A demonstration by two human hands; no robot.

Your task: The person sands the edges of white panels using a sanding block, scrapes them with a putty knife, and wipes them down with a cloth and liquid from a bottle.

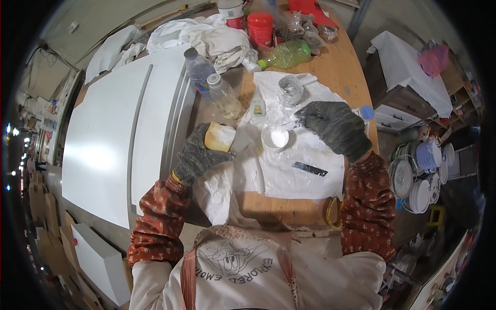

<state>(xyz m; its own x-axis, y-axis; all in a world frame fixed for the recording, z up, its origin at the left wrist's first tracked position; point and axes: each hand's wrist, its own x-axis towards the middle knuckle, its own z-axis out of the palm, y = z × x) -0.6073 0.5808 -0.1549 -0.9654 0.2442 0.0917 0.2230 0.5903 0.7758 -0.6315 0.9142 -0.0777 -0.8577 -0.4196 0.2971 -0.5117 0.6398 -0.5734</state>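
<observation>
My left hand (199, 156), in a dark patterned knit glove, grips a tan, squarish pad (219, 137) with white smears on its face. My right hand (335, 126), in a matching glove, is closed around a thin tool (292, 124), mostly hidden by the fingers. The tool's visible end points at a small round tub (275, 140) of white paste or paint. Beneath the tub spreads a crumpled white cloth (253, 178). On that cloth lie a flat black strip (310, 169), a small pale container (258, 108) and a paste-smeared clear jar (291, 91).
Large white panels (103, 139) lean or lie at the left. Clear bottles (225, 98) stand beside them. A green bottle (289, 55), a red canister (260, 29) and heaped white cloth (199, 39) occupy the wooden table's far end. Stacked buckets (413, 178) stand at right.
</observation>
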